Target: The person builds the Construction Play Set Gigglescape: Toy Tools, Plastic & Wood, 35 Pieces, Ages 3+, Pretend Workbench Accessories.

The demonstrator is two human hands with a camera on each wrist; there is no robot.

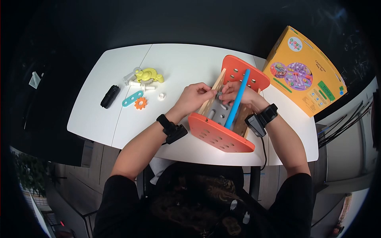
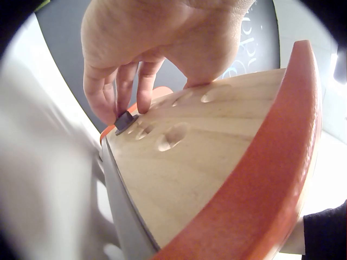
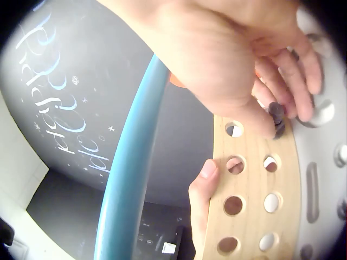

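Note:
An open toy toolbox has orange end panels, perforated wooden sides, a grey base and a blue rod handle. My left hand grips the left wooden side panel, its thumb over the top edge. On the outer face its fingertips touch a dark grey bolt head low on the panel. Reaching inside beneath the handle, my right hand pinches a small dark grey piece, apparently a nut, between thumb and finger against the panel's inner face.
Left on the white table lie a yellow toy piece, a white screw, a white nut, a teal strip, an orange gear and a black case. A yellow box stands behind right.

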